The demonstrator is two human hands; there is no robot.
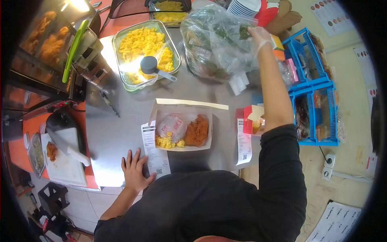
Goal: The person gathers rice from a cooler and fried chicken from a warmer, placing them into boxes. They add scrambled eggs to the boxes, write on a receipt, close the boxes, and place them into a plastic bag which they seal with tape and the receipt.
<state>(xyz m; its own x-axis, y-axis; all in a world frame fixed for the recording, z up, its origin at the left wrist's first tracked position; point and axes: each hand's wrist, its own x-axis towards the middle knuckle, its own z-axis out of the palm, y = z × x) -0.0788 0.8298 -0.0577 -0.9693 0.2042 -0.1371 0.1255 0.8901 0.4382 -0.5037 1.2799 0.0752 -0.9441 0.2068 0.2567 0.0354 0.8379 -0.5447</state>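
Note:
My left hand [136, 169] lies flat with its fingers spread on the steel counter, beside a printed receipt [156, 155]. My right hand [260, 37], in a clear glove, reaches to the right edge of a large clear plastic bag [217, 44] with green contents; its fingertips are against the plastic, and their grip is too small to make out. An open paper box [181, 105] stands in the middle. Inside it are a wrapped round item [172, 127], a fried chicken piece [196, 132] and scrambled egg [169, 141].
A basket [117, 60] of egg with a dark scoop [149, 64] is at the back. Blue racks [314, 86] stand right, near a red box [246, 121] and second receipt [244, 147]. A knife [76, 155] rests on a white board [66, 169] at left, below a food warmer [44, 72].

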